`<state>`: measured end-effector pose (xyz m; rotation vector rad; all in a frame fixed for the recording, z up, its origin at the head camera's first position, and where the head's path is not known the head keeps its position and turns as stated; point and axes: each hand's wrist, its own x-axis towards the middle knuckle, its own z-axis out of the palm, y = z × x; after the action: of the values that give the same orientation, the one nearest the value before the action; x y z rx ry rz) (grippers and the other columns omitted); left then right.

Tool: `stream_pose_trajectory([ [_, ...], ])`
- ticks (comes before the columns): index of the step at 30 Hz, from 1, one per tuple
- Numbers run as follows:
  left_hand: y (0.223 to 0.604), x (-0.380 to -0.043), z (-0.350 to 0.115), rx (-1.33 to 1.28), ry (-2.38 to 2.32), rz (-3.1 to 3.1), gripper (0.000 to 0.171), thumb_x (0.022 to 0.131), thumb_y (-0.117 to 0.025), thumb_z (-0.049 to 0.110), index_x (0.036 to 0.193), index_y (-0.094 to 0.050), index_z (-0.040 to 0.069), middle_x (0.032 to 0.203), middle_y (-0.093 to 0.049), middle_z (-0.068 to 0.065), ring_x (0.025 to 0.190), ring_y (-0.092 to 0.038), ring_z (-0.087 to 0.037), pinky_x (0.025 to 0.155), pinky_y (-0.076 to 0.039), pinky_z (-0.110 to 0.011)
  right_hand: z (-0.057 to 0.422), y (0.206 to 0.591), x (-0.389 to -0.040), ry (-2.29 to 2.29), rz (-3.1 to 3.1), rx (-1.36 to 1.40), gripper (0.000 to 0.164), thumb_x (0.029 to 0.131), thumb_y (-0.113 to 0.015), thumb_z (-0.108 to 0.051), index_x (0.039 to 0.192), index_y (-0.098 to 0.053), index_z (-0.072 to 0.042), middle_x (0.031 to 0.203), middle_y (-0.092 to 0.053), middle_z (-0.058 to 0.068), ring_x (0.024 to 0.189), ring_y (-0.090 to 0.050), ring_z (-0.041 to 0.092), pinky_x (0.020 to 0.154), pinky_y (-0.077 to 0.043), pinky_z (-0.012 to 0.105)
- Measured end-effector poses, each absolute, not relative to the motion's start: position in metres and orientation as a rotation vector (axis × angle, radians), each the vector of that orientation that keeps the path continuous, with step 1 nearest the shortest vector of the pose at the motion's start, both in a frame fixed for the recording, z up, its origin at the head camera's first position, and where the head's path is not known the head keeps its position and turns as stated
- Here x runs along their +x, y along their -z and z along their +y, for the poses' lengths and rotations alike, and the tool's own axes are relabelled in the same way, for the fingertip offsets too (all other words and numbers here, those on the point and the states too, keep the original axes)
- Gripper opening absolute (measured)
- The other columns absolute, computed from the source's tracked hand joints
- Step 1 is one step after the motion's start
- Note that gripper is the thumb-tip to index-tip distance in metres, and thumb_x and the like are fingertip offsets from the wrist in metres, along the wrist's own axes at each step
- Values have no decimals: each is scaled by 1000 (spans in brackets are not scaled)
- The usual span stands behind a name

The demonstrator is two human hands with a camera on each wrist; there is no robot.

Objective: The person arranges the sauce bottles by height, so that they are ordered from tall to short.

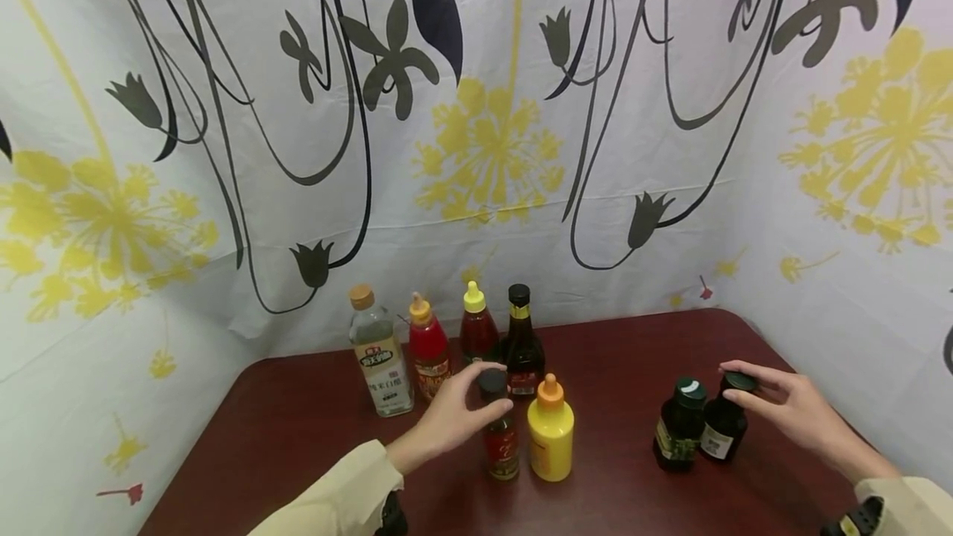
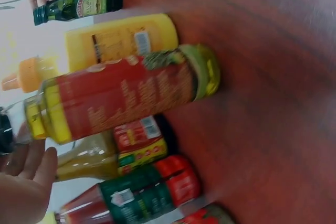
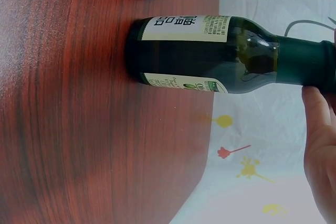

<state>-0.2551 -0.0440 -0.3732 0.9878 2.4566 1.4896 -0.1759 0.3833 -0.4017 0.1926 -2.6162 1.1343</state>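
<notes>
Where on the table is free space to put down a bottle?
Bare dark red wooden table lies between the yellow squeeze bottle and the two dark green glass bottles, and at the front left corner. The back row of four sauce bottles is crowded.

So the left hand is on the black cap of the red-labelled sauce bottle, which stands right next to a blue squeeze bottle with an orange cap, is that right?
Not quite: the squeeze bottle beside the red-labelled sauce bottle is yellow, not blue, as the head view shows. The rest holds: the left hand is at that bottle's black cap, and the squeeze bottle has an orange cap.
</notes>
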Motion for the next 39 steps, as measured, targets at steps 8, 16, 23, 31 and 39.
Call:
stream_pose_trajectory([
  [8,365,-237,-43,884,-1719,2320,36,85,-60,15,117,-51,0,110,-56,-14,104,-54,-26,84,-45,-33,382,399,-175,-1134,-2622,203,42,85,-60,-22,121,-52,-2,105,-43,-34,96,-37,-22,69,-44,12],
  [16,368,-240,-41,834,-1779,2334,35,82,-64,17,113,-56,2,106,-60,-10,98,-58,-22,81,-47,-31,382,400,-175,-1162,-2630,200,42,86,-59,-23,122,-51,-2,107,-41,-34,96,-36,-22,69,-44,13],
  [23,364,-243,-35,881,-1810,2387,34,78,-68,14,108,-60,1,100,-63,-10,87,-62,-17,74,-49,-26,383,400,-175,-1178,-2614,207,41,86,-59,-21,121,-52,-3,107,-43,-33,97,-37,-22,69,-44,12],
  [31,350,-250,-27,895,-1865,2415,37,77,-69,10,110,-59,-1,103,-62,-13,89,-61,-21,74,-49,-25,382,401,-175,-1158,-2594,223,40,85,-60,-19,120,-52,-2,107,-44,-32,97,-37,-23,70,-41,8],
  [39,337,-261,-13,859,-1914,2439,38,77,-69,11,112,-59,-1,103,-63,-13,91,-61,-22,75,-48,-25,382,401,-175,-1172,-2586,223,40,85,-61,-19,120,-53,-1,106,-45,-32,96,-39,-21,69,-43,9],
])
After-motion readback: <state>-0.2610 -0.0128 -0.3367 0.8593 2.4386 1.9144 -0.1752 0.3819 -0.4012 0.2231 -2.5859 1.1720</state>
